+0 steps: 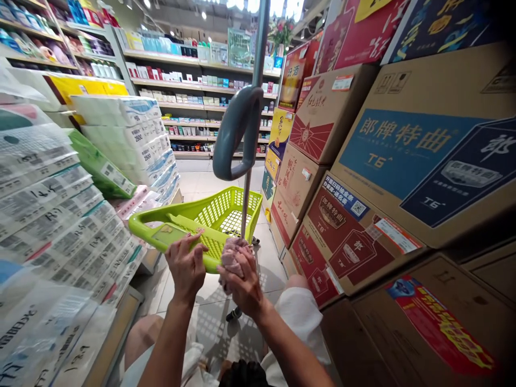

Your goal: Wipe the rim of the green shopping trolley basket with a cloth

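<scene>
A lime-green shopping basket [215,207] on a wheeled frame stands in front of me, with a grey upright pole and a loop handle [229,137] rising beside it. My left hand [185,266] grips the basket's near rim, its thumb and bent fingers on the edge by the flat panel. In my right hand [245,282] is a crumpled pinkish cloth [234,255], pressed against the basket's near right corner close to the foot of the pole. The fingers of that hand wrap round the cloth, which hides part of the rim.
Stacked cardboard liquor cartons [363,226] form a wall on the right. Plastic-wrapped tissue packs [44,204] are piled on the left. Shelves of small boxes and bottles [193,80] cross the far end. Pale floor tiles [197,174] run between them.
</scene>
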The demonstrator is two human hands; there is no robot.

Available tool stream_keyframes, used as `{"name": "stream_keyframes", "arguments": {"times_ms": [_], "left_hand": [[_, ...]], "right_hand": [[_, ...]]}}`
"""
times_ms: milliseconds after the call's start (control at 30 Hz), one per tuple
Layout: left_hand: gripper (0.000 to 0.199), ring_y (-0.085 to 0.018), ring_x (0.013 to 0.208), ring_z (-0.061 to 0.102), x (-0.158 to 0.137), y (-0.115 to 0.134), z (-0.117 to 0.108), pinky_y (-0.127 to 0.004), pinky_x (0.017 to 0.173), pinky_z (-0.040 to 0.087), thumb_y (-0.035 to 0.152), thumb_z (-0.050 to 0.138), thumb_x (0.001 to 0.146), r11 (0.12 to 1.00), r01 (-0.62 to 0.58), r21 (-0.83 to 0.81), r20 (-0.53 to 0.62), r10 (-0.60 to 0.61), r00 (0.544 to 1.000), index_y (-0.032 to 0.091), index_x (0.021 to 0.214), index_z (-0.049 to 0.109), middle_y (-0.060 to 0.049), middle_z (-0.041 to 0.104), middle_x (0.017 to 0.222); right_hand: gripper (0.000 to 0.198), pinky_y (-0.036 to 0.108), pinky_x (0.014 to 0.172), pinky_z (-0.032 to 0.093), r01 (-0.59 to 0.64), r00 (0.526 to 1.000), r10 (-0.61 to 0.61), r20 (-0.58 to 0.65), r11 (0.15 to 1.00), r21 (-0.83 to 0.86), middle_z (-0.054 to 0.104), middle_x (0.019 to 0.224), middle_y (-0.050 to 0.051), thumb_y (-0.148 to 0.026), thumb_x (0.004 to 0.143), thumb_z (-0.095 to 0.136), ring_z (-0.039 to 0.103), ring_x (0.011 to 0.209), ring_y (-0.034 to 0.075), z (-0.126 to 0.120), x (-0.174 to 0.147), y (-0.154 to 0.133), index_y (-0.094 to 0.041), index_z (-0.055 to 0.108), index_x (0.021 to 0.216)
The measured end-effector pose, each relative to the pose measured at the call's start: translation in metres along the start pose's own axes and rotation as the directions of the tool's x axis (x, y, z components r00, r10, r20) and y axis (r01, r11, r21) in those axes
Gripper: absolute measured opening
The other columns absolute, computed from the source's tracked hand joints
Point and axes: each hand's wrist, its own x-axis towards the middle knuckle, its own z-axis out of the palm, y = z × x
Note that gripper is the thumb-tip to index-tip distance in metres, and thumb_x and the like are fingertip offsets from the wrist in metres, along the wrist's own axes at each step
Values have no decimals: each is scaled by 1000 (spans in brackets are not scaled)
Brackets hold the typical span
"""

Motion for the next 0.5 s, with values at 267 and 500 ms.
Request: {"name": "stream_keyframes", "arguments": {"times_ms": [267, 500], "left_hand": [[39, -26, 118, 57, -9, 37, 11, -43, 99, 34, 28, 34, 102, 996, 68, 60, -73, -63, 995, 19, 96, 72, -12, 72, 119], [41, -27, 123, 55, 1, 34, 4, -43, 104, 33, 34, 34, 103, 988, 152, 30, -58, -150, 987, 19, 119, 68, -11, 68, 131]], "right_hand": [[35, 50, 110, 45, -22, 997, 26, 77, 998, -56, 67, 119, 6, -11, 82, 55, 57, 123, 24, -16, 24, -3, -28, 74, 106], [38, 47, 102, 49, -125, 992, 129, 7, 975, -181, 69, 113, 8, -8, 87, 47, 59, 115, 23, -44, 12, 12, -25, 71, 111]]}}
